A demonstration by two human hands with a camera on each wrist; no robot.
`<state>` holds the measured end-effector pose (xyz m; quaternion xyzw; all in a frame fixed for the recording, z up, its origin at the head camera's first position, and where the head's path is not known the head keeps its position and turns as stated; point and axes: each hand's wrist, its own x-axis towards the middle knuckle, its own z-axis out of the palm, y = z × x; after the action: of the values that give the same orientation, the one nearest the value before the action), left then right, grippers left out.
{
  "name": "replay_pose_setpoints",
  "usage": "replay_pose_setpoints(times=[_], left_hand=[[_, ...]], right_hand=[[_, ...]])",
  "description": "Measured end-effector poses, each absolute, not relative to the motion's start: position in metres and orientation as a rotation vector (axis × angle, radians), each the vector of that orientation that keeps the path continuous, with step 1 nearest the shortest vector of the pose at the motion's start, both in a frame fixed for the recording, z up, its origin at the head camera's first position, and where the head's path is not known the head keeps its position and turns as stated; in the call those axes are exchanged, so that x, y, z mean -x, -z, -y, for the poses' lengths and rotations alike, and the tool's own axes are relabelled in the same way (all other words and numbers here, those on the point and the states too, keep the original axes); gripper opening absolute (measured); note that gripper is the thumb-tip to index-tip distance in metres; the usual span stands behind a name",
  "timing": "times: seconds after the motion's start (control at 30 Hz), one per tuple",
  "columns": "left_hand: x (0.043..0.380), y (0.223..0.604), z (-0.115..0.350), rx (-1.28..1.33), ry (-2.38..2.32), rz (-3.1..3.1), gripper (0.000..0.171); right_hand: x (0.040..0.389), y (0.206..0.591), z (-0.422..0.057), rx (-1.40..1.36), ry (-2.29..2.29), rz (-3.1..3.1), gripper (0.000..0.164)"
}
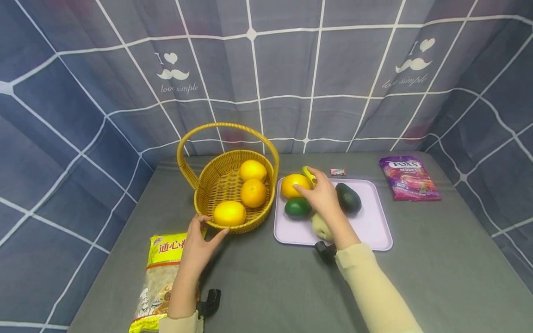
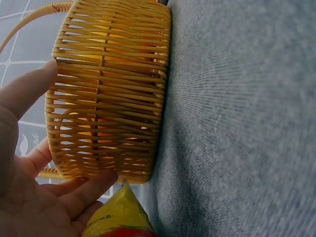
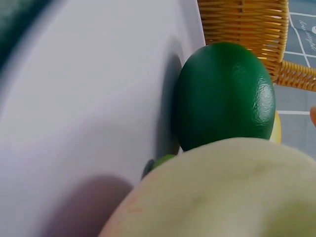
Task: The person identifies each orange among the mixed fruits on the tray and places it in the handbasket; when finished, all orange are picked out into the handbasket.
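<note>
My left hand [image 1: 197, 245] touches the near-left rim of the yellow wicker basket [image 1: 200, 196], thumb and fingers spread along it. In the left wrist view, fingertips [image 2: 106, 181] lie against the basket's outer weave. Inside are an orange [image 1: 253, 193] and two yellow fruits, one a lemon [image 1: 230, 213]. Over the lilac tray [image 1: 376, 222], my right hand [image 1: 326, 196] has thumb and fingers apart, the thumb overlapping a yellow-orange fruit [image 1: 289, 185]. Below the hand lie a glossy dark green oval fruit [image 3: 224, 94] and a pale green fruit [image 3: 222, 192]. An avocado [image 1: 350, 201] sits to the right.
Something yellow like a banana [image 1: 307, 172] shows behind the right fingers. A small wrapped candy [image 1: 337, 172] lies behind the tray, and a purple candy bag [image 1: 410, 179] to its right. A pasta bag [image 1: 160, 268] lies beside the left forearm. A grey curtain [image 1: 287, 69] surrounds the table.
</note>
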<state>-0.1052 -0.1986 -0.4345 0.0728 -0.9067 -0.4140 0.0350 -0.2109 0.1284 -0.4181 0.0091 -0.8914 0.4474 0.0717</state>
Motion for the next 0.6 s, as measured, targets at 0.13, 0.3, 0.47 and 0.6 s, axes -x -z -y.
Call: replay_pose_setpoints(times=[0.13,0.3,0.47,0.6], left_hand=[[0.105,0.437,0.198,-0.211,1.259,2.780,0.070],[0.105,0.438,0.198,-0.203,1.251,2.772,0.068],[0.106,0.438,0.198,-0.205,1.239,2.763,0.066],[0.106,0.438,0.198,-0.202,1.239,2.761,0.067]], right_hand=[[0.218,0.421,-0.127,-0.035,-1.334,2.735,0.076],[0.228,0.424,-0.123,-0.044,-1.269,2.829,0.076],[0.235,0.425,-0.119,-0.095,-1.196,2.903,0.080],[0.239,0.425,-0.118,-0.121,-1.197,2.933,0.086]])
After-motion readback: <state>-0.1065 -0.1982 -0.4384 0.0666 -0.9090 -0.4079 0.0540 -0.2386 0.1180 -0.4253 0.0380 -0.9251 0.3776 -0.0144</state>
